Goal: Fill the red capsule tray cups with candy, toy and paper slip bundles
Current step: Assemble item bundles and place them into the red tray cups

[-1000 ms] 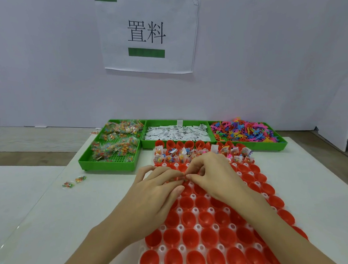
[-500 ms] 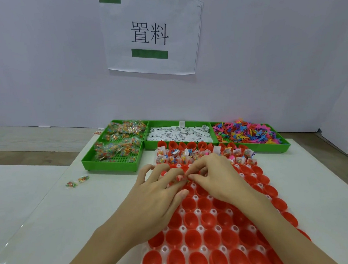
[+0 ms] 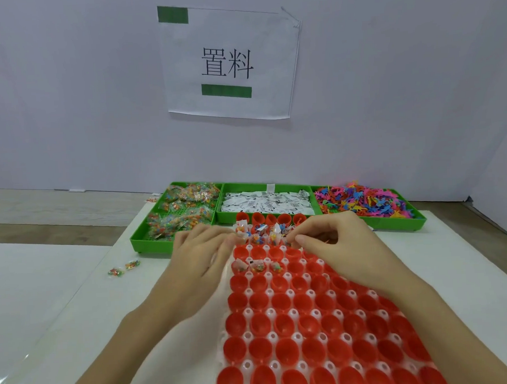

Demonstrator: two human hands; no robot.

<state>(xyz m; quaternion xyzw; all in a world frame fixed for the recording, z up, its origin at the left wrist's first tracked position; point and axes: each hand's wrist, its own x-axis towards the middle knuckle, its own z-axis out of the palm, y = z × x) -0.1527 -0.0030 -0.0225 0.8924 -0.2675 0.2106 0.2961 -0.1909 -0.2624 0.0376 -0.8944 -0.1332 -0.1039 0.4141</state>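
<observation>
Clearly mid-fill, the right hand (image 3: pixel 334 240) pinches a small bundle (image 3: pixel 288 239) just above centre frame while the left hand (image 3: pixel 202 247) hovers with loosely spread grip over the red capsule tray (image 3: pixel 306 330), so each bundle should be seated fully in one empty cup.

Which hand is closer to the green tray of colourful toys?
Right. The right hand is just in front of the toy tray, near its left end. The left hand is farther left, in front of the candy tray.
</observation>
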